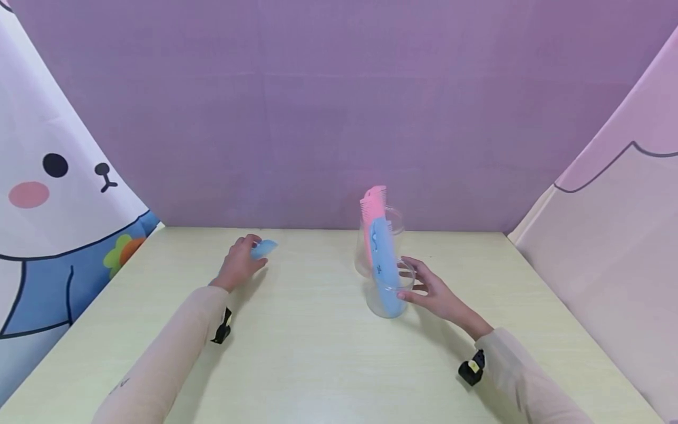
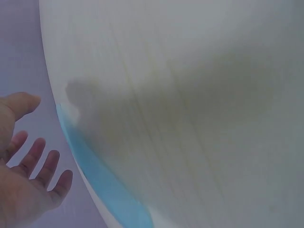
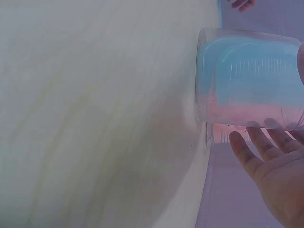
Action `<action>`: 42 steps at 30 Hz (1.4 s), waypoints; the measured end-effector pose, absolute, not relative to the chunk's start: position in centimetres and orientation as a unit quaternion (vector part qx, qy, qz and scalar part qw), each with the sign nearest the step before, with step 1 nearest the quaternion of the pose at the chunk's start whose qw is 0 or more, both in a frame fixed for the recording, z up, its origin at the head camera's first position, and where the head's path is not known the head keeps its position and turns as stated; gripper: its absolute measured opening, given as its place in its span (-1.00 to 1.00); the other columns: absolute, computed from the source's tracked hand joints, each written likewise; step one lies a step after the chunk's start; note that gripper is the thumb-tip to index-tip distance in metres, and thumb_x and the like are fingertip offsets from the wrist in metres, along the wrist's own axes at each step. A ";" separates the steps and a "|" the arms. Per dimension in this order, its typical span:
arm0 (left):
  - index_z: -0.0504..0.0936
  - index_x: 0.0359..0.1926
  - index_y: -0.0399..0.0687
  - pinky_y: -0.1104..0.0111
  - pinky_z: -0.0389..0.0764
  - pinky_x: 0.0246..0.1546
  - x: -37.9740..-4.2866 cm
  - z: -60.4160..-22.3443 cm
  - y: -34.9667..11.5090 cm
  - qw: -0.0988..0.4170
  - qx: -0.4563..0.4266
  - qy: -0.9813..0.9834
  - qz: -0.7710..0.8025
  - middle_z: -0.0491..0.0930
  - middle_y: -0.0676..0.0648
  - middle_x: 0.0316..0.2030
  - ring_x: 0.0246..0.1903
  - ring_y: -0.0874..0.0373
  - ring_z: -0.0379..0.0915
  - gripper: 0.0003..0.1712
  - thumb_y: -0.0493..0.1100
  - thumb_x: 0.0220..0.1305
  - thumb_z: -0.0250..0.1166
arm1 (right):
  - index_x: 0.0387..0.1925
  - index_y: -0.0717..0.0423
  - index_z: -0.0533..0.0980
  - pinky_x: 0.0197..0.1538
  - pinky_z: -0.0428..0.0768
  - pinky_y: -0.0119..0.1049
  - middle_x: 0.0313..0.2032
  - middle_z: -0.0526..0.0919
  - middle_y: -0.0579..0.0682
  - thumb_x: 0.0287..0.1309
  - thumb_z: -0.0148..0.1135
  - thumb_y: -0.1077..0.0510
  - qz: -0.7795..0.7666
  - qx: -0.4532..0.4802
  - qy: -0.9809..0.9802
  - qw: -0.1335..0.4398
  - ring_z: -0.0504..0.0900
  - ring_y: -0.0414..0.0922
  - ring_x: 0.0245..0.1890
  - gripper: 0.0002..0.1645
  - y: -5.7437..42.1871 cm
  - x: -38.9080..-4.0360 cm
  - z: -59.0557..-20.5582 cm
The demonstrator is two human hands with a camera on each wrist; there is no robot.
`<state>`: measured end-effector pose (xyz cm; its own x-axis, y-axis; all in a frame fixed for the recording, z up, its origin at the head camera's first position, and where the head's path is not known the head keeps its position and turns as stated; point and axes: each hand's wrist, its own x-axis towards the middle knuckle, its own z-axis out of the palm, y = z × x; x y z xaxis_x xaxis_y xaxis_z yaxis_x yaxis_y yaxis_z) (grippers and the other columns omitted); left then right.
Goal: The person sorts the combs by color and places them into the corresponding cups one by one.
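In the head view, a clear plastic cup (image 1: 377, 303) with a blue comb (image 1: 385, 265) leaning in it stands right of centre. My right hand (image 1: 431, 291) holds this cup near its rim, thumb in front and fingers round the back. Right behind it stands a second clear cup (image 1: 361, 259) with pink combs (image 1: 374, 203) sticking out. At the left, my left hand (image 1: 242, 262) hovers around a flat blue piece (image 1: 263, 249). In the left wrist view the blue piece (image 2: 102, 183) lies on the table, apart from the spread fingers; no teeth show.
The pale wooden table (image 1: 307, 353) ends at a purple cloth backdrop (image 1: 318, 118). A bear-patterned cloth (image 1: 63, 206) hangs at the left, a pink and white one (image 1: 609, 235) at the right. Both wrists wear black camera straps (image 1: 222, 327).
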<state>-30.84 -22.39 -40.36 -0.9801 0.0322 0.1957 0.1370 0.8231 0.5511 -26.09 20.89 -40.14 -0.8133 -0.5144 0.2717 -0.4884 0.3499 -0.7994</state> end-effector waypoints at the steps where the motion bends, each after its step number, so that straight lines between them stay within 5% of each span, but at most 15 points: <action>1: 0.26 0.15 -0.25 -0.14 0.36 -0.04 -30.8 -40.3 -22.6 0.089 -0.042 -0.952 -0.291 0.35 -0.36 0.05 0.01 -0.31 0.28 -0.41 -0.18 0.12 0.25 | 0.32 0.20 0.03 0.03 0.44 0.12 0.24 0.26 0.30 0.09 0.21 0.23 -0.482 -0.306 0.821 0.014 0.27 0.32 0.20 -0.18 20.9 -26.1 -40.1; 24: 0.20 0.21 -0.27 -0.16 0.39 -0.07 -30.6 -40.6 -25.1 0.041 -0.009 -0.970 -0.240 0.36 -0.45 0.02 -0.01 -0.33 0.31 -0.34 -0.15 0.14 0.21 | 0.33 0.20 0.02 0.04 0.46 0.14 0.24 0.26 0.28 0.10 0.22 0.21 -0.478 -0.298 0.826 0.017 0.27 0.32 0.20 -0.16 20.9 -26.2 -40.3; 42: 0.26 0.11 -0.30 -0.05 0.43 -0.07 -31.2 -41.3 -26.0 0.058 -0.027 -0.960 -0.274 0.46 -0.46 -0.05 -0.05 -0.37 0.34 -0.32 -0.10 0.04 0.34 | 0.33 0.15 0.02 0.05 0.45 0.14 0.25 0.25 0.28 0.11 0.21 0.19 -0.469 -0.291 0.834 0.012 0.27 0.32 0.21 -0.17 20.5 -25.1 -39.6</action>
